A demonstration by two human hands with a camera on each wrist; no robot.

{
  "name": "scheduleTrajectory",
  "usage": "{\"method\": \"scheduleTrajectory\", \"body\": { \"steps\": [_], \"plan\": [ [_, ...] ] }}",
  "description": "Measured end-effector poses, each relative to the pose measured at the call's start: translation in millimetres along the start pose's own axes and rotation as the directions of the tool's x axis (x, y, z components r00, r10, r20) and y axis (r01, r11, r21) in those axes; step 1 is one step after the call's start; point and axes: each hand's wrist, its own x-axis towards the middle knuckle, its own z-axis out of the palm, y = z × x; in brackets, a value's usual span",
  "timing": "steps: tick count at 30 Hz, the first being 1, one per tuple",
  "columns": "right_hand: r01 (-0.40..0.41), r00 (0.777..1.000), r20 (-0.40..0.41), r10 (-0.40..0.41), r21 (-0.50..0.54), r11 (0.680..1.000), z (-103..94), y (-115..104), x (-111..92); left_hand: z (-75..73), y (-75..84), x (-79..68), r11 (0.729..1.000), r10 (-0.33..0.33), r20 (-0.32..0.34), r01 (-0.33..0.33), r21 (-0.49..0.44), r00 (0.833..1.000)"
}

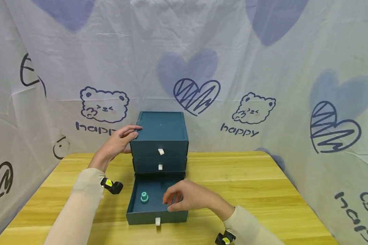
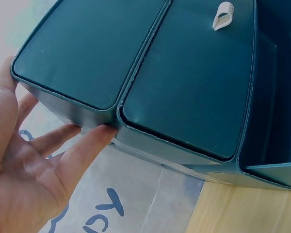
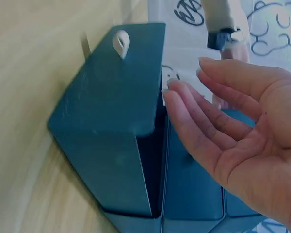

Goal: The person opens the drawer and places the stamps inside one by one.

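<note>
A dark teal drawer cabinet (image 1: 162, 126) stands on the table with its bottom drawer (image 1: 156, 217) pulled out. In that drawer, left of the middle, sits a small turquoise stepped piece (image 1: 144, 197) with a round top and a wider base. My left hand (image 1: 118, 143) rests against the cabinet's upper left side, fingers spread, with the fingertips over the top edge. Over the right part of the open drawer hovers my right hand (image 1: 187, 196), its fingers loosely bent with nothing between them. The right wrist view shows the palm of that hand (image 3: 252, 131) beside the drawer front (image 3: 116, 82).
White loop tabs (image 1: 161, 151) mark the drawer fronts; the upper two drawers are closed. The wooden table (image 1: 233, 183) extends on both sides. Behind it hangs a white cloth (image 1: 147, 68) printed with hearts and bears. Small black wrist cameras (image 1: 111, 185) sit at both sleeves.
</note>
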Motion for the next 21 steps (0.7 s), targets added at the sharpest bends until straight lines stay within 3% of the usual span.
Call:
{"method": "scheduleTrajectory", "body": {
  "steps": [6, 14, 21],
  "plan": [
    [-0.018, 1.000, -0.006, 0.018, -0.033, 0.999, 12.6, -6.6, -2.7, 0.3, -0.3, 0.3, 1.000, -0.003, -0.004, 0.003, -0.009, 1.000],
    [-0.051, 0.997, 0.049, 0.052, -0.034, 0.998, 29.7, -15.1, -4.5, 0.7, 0.4, 0.7, 1.000, 0.006, -0.005, -0.006, -0.001, 1.000],
    [-0.062, 0.997, 0.041, 0.066, -0.102, 0.993, 47.5, -13.3, -4.4, 0.5, 1.0, -0.3, 1.000, 0.009, -0.003, -0.009, 0.009, 1.000]
  ]
}}
